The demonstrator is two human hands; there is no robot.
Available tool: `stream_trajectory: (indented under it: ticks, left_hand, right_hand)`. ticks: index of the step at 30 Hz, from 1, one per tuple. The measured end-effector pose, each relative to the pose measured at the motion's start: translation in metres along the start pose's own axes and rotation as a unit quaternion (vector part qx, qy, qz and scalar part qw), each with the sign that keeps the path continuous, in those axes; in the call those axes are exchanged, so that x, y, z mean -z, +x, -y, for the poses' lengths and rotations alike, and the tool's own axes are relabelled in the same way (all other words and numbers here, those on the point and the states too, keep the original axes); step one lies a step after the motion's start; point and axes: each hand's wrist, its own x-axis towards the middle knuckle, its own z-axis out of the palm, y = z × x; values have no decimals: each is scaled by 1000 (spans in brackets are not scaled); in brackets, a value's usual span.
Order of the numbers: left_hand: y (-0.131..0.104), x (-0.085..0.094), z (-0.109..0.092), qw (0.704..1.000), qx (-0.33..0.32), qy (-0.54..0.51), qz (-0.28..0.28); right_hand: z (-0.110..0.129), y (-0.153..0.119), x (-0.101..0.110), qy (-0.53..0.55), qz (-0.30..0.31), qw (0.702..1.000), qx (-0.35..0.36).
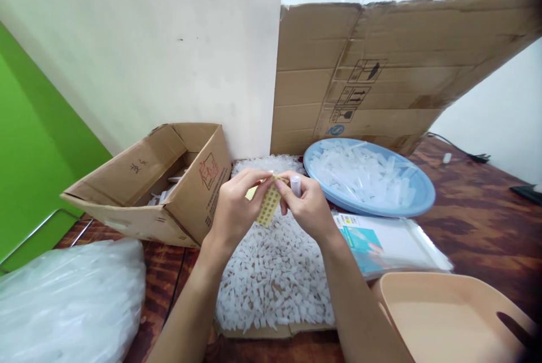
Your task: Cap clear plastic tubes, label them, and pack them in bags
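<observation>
Between my two hands is a yellow sheet of small round stickers (267, 209), hanging tilted above the pile. My left hand (237, 202) pinches it near its top edge, fingers closed. My right hand (308, 208) is closed too, with a small white cylindrical tube (295, 184) sticking up between thumb and fingers. Its fingertips meet the sheet's upper edge, close to the left fingertips; whether a sticker is on them is hidden. Below both hands spreads a thick pile of small white plastic pieces (275, 278) on flat cardboard.
An open cardboard box (203, 182) with white pieces inside stands left. A bulging plastic bag (71, 301) lies front left. At right are a blue basin (311, 168) of translucent white pieces, clear packets (398, 244) and a beige bin (440, 281). A large cardboard sheet (406, 64) leans behind.
</observation>
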Motion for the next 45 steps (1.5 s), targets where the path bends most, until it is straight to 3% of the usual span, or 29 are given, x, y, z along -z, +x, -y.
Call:
stream_trajectory:
  ticks: [11, 28, 35, 45]
  left_hand:
    - [-4, -1, 0, 999, 10, 36, -32]
    - [-3, -2, -1, 999, 38, 15, 3]
    - [-4, -3, 1, 998, 21, 50, 26]
    - [-4, 0, 6, 999, 30, 12, 36]
  right_hand:
    - [0, 0, -2, -43, -5, 999, 6]
    - [-4, 1, 0, -128, -17, 988, 85]
    - [-4, 2, 2, -145, -17, 986, 84]
    - [-4, 1, 3, -143, 2, 987, 78]
